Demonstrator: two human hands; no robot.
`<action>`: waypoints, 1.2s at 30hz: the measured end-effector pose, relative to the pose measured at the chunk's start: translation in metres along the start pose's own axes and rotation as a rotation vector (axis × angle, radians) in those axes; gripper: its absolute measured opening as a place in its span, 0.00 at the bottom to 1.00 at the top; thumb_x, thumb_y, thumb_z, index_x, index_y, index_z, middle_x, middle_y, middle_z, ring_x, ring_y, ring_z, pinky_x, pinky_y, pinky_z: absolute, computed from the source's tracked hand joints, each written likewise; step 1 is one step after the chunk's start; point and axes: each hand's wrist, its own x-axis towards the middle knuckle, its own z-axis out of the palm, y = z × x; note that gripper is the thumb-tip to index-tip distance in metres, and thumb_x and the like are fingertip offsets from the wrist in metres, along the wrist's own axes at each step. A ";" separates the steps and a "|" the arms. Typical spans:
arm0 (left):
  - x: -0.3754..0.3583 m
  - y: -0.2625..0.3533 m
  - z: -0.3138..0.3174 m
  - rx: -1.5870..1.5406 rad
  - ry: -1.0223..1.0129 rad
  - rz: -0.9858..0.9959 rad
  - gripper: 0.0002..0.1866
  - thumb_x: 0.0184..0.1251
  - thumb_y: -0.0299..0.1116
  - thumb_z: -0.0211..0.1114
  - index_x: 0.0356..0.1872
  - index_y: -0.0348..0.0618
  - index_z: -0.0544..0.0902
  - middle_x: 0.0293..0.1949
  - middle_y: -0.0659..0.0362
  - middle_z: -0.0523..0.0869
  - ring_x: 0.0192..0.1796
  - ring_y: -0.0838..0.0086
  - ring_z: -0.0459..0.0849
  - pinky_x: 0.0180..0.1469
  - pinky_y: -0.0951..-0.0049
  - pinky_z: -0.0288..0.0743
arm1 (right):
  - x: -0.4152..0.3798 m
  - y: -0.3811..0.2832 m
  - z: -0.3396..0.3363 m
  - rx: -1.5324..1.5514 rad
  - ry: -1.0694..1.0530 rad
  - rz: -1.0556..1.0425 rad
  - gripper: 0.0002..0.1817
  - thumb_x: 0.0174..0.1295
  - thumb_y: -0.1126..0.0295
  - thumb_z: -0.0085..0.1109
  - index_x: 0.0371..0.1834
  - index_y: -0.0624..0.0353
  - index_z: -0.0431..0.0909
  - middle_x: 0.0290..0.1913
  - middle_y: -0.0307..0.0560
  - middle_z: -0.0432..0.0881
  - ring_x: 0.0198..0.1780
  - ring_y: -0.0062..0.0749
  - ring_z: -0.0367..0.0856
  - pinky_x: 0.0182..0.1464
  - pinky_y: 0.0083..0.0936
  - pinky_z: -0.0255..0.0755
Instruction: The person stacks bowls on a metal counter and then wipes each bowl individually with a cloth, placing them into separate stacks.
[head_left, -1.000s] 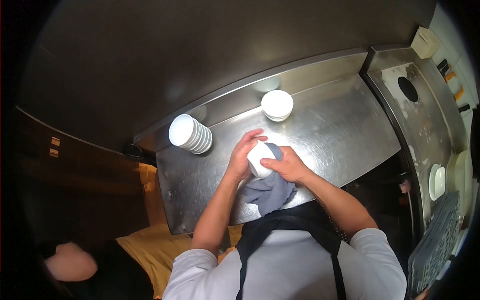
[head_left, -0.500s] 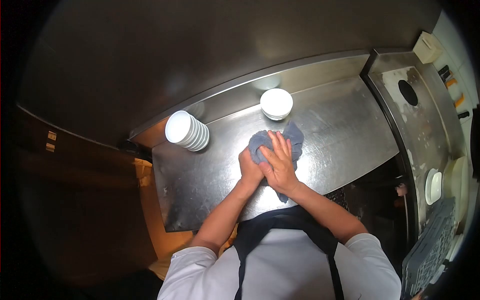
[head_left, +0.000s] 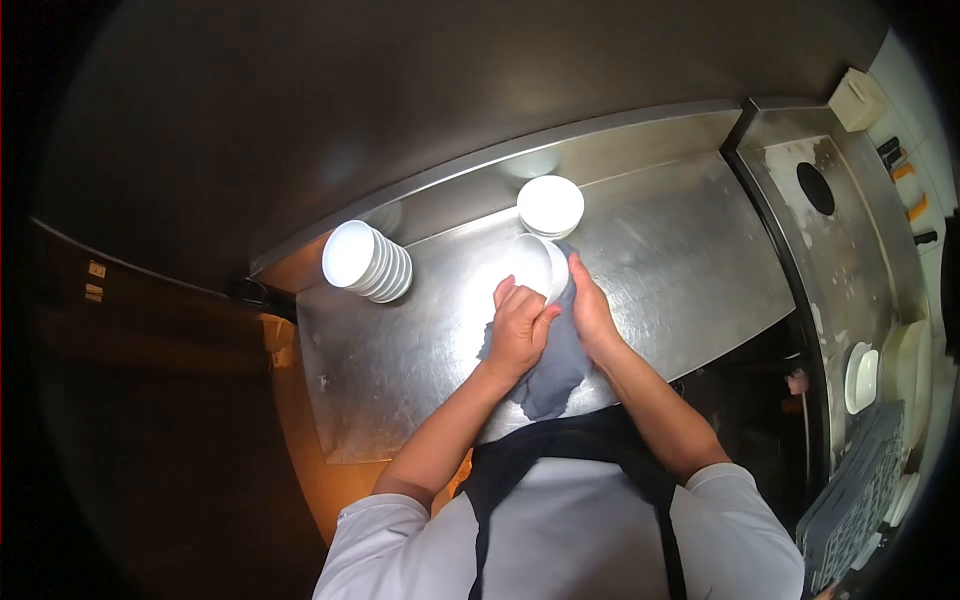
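A white bowl [head_left: 533, 262] is between my two hands, tilted so that its inside shows. My left hand [head_left: 520, 327] grips its near rim, fingers bent over the edge. On the other side my right hand [head_left: 592, 308] presses a grey cloth [head_left: 556, 378] to the bowl's outer wall. The cloth hangs down below the bowl towards me. Just beyond stands a short stack of white bowls [head_left: 551, 207]. Further left, a taller stack of white bowls [head_left: 368, 262] leans.
The steel counter [head_left: 690, 250] has a raised back edge. To the right is another steel surface with a dark round hole [head_left: 815, 188]. White dishes [head_left: 862, 377] and a grey rack [head_left: 855, 500] stand at the lower right. Knives [head_left: 905, 180] are at the right wall.
The bowl, hidden under the cloth before, now shows its inside. My right hand has moved from on top of the cloth to the bowl's right side. The cloth now hangs lower.
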 end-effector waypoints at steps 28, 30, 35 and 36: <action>0.023 -0.001 -0.138 0.201 0.117 0.116 0.12 0.58 0.33 0.71 0.23 0.39 0.78 0.19 0.55 0.73 0.20 0.62 0.73 0.25 0.64 0.66 | -0.008 -0.013 -0.003 -0.253 -0.327 -0.624 0.26 0.77 0.55 0.42 0.56 0.71 0.74 0.54 0.59 0.78 0.56 0.38 0.77 0.57 0.34 0.71; 0.025 -0.002 -0.129 0.108 0.048 0.184 0.11 0.55 0.36 0.73 0.25 0.41 0.81 0.18 0.56 0.74 0.19 0.62 0.74 0.24 0.64 0.67 | -0.006 -0.007 0.003 -0.565 -0.349 -0.955 0.24 0.70 0.59 0.56 0.57 0.71 0.74 0.57 0.63 0.75 0.56 0.48 0.75 0.59 0.39 0.70; 0.026 0.019 -0.122 -0.126 -0.052 0.030 0.09 0.49 0.36 0.72 0.28 0.43 0.85 0.19 0.54 0.78 0.19 0.61 0.76 0.24 0.65 0.69 | -0.022 -0.028 0.020 -0.967 -0.695 -1.109 0.24 0.54 0.60 0.69 0.51 0.65 0.78 0.48 0.55 0.79 0.48 0.52 0.76 0.56 0.40 0.70; 0.026 0.022 -0.123 -0.139 -0.077 -0.010 0.08 0.49 0.35 0.72 0.27 0.44 0.85 0.19 0.54 0.78 0.19 0.60 0.76 0.24 0.65 0.69 | -0.020 -0.031 0.015 -0.998 -0.762 -1.059 0.24 0.55 0.59 0.68 0.51 0.64 0.79 0.46 0.55 0.80 0.48 0.51 0.77 0.55 0.39 0.70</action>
